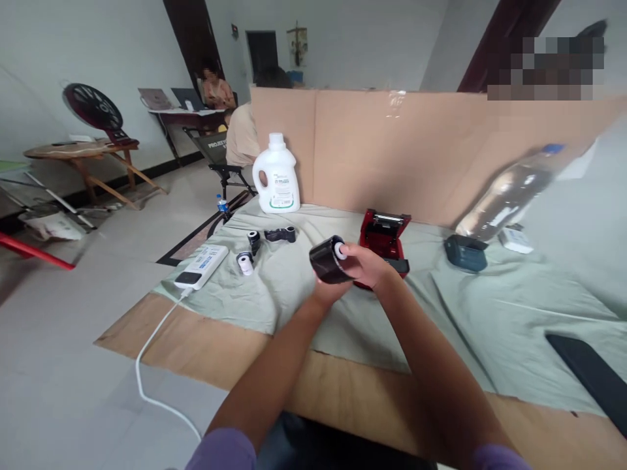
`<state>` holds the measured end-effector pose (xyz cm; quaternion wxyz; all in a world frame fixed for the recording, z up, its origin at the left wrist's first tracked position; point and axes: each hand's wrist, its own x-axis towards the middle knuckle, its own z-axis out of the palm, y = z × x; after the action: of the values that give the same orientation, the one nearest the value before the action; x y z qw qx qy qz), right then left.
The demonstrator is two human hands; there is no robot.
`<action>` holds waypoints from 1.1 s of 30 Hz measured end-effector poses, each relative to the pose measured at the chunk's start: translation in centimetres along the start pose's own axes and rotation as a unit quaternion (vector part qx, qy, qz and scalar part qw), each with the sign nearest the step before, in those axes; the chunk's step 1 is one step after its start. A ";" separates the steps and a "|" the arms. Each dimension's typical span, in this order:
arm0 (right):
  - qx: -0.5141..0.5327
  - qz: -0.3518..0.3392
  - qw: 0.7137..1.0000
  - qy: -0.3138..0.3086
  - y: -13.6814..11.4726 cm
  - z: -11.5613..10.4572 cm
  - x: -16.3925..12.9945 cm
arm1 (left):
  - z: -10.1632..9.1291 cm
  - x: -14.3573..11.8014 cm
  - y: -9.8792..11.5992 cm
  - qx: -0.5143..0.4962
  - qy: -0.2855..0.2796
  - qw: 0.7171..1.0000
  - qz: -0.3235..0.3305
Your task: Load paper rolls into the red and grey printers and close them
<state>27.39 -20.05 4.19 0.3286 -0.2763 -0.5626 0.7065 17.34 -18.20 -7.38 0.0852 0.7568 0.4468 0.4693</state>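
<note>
Up in front of me is a glossy black sleeve-like wrapping (323, 262) with the end of a small white roll (339, 250) at its mouth. My left hand (332, 291) is closed round the wrapping from below, its fingers mostly hidden behind it. The fingers of my right hand (365, 262) are closed on the white roll at the right side. Just behind my right hand stands a small red printer (379, 245) with its lid up, partly covered by the hand. To the left, several small rolls (245, 263) lie on the cloth, with black wrapping round them.
A white power strip (203, 266) with a cable lies at the left edge. At the back stand a white jug (278, 179) and a cardboard panel (353, 150). A large bottle (504, 196) leans at right, near a dark blue case (465, 253). Two people sit beyond.
</note>
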 end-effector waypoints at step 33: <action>-0.475 0.073 0.863 0.152 -4.4 -3.8 -5.4 | -2.9 0.8 3.1 -0.106 0.046 0.985 0.129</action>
<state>34.32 -21.23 7.82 0.1864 -0.5436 -0.7512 0.3247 17.05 -20.31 -3.57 0.0830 0.7723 0.2972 0.5553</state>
